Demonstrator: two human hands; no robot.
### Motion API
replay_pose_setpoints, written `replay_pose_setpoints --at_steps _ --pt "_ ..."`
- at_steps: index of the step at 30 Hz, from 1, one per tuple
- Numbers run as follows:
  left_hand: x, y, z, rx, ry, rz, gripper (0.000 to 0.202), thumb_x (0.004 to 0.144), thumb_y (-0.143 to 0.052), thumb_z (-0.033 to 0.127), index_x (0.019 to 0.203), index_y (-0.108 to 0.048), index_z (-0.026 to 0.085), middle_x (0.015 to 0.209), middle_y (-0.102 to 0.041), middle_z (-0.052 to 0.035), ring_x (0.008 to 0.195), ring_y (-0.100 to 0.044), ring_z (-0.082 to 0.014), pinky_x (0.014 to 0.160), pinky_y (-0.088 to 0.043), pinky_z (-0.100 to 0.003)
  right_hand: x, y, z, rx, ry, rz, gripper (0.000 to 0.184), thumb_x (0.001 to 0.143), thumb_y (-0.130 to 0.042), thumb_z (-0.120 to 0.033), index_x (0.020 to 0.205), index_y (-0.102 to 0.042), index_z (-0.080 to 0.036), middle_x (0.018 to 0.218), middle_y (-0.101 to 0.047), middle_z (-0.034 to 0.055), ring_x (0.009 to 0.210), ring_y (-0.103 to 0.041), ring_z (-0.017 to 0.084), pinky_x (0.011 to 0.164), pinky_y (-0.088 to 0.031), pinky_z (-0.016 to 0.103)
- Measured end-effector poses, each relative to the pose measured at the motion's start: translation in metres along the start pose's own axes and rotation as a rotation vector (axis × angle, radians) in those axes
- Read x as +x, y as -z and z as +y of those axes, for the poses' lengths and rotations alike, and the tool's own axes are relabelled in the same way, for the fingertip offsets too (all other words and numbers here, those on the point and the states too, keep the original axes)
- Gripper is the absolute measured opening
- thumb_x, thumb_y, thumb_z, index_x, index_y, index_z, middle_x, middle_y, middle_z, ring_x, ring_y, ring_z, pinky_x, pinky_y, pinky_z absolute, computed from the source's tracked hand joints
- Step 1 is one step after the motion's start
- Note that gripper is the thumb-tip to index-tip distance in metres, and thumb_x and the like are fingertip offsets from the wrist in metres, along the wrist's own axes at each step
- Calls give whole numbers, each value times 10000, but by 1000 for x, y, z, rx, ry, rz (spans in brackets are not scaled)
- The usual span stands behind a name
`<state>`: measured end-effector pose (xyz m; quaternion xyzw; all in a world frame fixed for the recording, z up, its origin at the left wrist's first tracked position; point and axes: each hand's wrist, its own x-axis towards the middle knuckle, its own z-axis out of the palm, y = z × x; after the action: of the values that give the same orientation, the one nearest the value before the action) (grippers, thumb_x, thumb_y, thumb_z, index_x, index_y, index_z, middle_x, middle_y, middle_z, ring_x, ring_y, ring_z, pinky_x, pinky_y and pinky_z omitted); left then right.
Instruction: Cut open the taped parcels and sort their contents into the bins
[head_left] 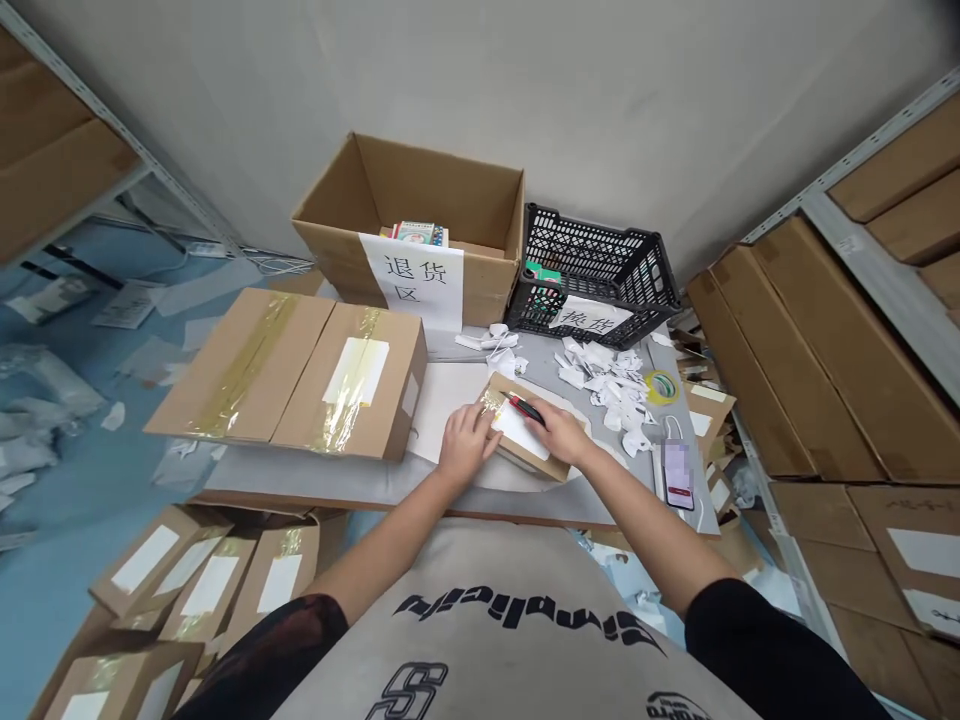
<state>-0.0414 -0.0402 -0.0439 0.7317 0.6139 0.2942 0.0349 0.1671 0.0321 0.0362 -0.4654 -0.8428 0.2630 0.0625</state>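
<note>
A small taped cardboard box [553, 470] with a white label [517, 432] lies in front of me on the table. My right hand [561, 430] is closed around a red and black utility knife [525, 406], whose tip points left over the label's upper edge. At the box's left end rests my left hand [466, 445], fingers partly spread and lying on the taped cardboard. Beneath the box is a pale sheet [439, 400]. Left of my hands sit two larger taped boxes [300, 370], side by side, the right one labelled.
Behind stand an open carton [330, 245] with books inside and a black plastic crate [637, 320]. Torn paper scraps [600, 380], a tape roll [661, 388] and a phone [677, 470] lie to the right. Labelled boxes [210, 585] fill the floor at lower left; shelves flank both sides.
</note>
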Motion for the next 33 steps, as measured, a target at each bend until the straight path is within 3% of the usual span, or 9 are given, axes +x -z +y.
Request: replay_pose_setpoints --at_steps 4,12,18,24,33 --pt "-15 4 7 57 -149 -48 398 939 -523 372 1293 -573 196 1348 -572 -131 1309 -455 -309 1084 -373 -474 26 -4 -15 -200 32 -130 392 998 -406 -346 1362 -487 -227 1236 -659 91 1119 -604 223 931 -440 322" --pt "-23 -4 8 54 -102 -62 633 878 -536 603 1333 -539 164 1404 -520 -166 1385 -367 -340 1155 -277 -532 34 0 -13 -466 102 -307 535 1027 -305 -416 1547 -180 -397 1213 -669 50 1045 -652 227 860 -461 311" --pt "-28 -13 9 46 -80 -35 587 893 -553 546 1350 -527 179 1427 -511 -150 1390 -369 -345 1169 -247 -560 31 -3 -28 -659 87 -335 597 1018 -297 -313 1567 -67 -364 1114 -682 79 964 -669 242 797 -486 318" --pt "-25 -11 7 -13 -54 -64 534 881 -600 501 1323 -553 206 1411 -532 -147 1384 -385 -333 1160 -268 -555 25 -1 -42 -786 79 -376 652 997 -328 -299 1573 -22 -279 1082 -676 133 938 -681 270 765 -510 335" --pt "-23 -1 12 -16 -35 -100 539 875 -615 476 1337 -547 208 1398 -536 -160 1380 -390 -340 1156 -256 -545 17 7 -41 -824 62 -441 690 978 -378 -336 1570 -28 -279 1088 -677 151 946 -681 287 777 -508 361"
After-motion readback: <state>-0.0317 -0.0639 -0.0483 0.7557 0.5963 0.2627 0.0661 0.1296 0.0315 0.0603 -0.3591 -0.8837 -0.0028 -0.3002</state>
